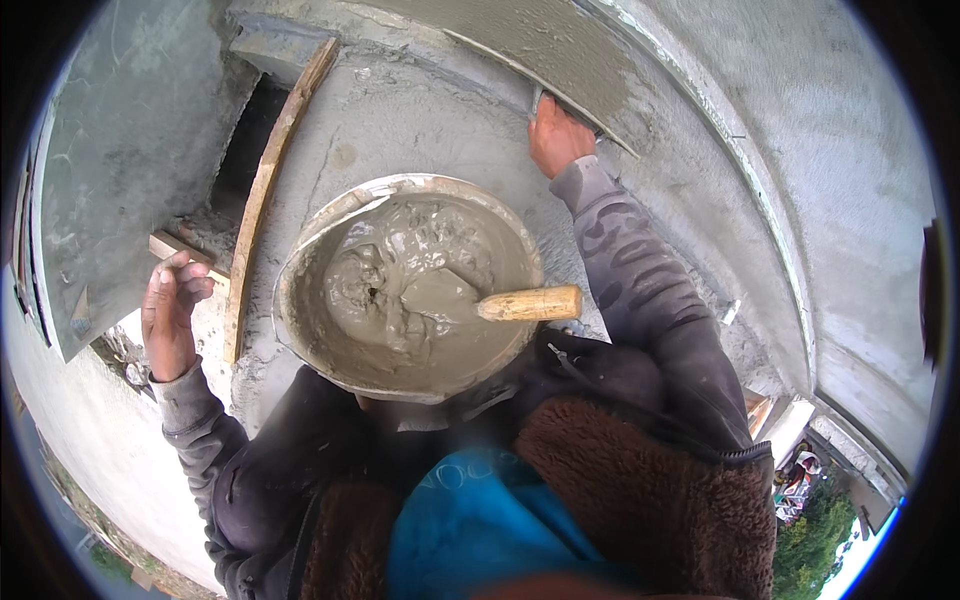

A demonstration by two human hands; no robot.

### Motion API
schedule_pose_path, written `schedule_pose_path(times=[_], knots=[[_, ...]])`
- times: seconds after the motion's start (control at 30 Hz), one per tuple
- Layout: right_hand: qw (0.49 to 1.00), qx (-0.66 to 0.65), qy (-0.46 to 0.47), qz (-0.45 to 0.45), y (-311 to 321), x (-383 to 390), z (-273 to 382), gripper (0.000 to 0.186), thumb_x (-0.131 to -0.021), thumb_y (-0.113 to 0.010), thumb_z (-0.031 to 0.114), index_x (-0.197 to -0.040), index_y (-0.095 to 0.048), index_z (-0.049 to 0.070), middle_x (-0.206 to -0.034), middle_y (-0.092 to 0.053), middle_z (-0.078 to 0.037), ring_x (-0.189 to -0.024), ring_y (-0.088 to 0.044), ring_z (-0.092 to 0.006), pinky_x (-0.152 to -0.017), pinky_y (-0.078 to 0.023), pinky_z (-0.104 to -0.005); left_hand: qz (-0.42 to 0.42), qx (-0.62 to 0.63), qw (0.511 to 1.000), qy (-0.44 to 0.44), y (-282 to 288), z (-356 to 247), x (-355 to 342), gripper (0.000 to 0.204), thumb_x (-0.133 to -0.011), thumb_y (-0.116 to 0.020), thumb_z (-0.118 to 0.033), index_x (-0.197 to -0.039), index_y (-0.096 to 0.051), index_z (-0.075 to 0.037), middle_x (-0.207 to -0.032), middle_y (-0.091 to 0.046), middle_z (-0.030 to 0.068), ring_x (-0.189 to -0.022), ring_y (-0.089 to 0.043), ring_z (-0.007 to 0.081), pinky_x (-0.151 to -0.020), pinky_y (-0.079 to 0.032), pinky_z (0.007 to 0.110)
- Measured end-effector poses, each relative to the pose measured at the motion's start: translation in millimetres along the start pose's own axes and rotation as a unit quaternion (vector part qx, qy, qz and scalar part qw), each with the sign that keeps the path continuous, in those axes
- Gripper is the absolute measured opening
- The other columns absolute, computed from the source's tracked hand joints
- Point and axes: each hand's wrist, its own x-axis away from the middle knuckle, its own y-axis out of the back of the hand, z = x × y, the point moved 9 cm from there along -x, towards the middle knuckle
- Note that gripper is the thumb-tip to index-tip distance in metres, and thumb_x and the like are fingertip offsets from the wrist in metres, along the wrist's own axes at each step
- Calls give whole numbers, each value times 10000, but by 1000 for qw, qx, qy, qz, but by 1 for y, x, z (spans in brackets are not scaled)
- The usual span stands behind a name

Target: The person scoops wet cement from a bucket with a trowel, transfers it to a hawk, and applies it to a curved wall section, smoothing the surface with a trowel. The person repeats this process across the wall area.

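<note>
My right hand [558,138] is closed round the handle of a long plastering trowel [590,122], its blade lying against a patch of wet grey plaster [530,45] on the wall. Its fingers are partly hidden. My left hand [172,312] is raised at the left with loosely bent fingers, and nothing shows in it. Between my arms, close to my knees, stands a round bucket [284,312] of wet grey mortar [350,335]. A smaller trowel with a wooden handle [530,303] rests in it, the blade partly sunk and the handle reaching over the right rim.
A narrow wooden board [268,185] runs beside a dark opening [250,145], left of the bucket. A short wood piece [185,252] lies near my left hand. A grey panel [130,150] stands far left; a pale ridge [745,160] crosses the right wall.
</note>
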Motion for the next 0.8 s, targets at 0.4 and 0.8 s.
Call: schedule_pose_path(times=[0.4, 0.8], knots=[[992, -43, -21, -120, 140, 24, -3, 257, -947, -566, 239, -1051, -491, 17, -866, -637, -221, -750, -627, -424, -613, -484, -506, 8, 11, 1000, -10, -8, 0, -15, 363, -1047, -428, -255, -1238, -556, 25, -1010, -671, 111, -886, -632, 170, -837, -494, 306], [997, 17, -26, -68, 155, 50, -66, 287, -948, -561, 333, -969, -540, 48, -699, -649, -171, -649, -642, -398, -566, -487, -498, 36, 29, 999, 16, -28, 1, -24, 356, -1032, -476, -290, -1229, -548, -1, -1000, -650, 70, -858, -603, 141, -810, -480, 280]])
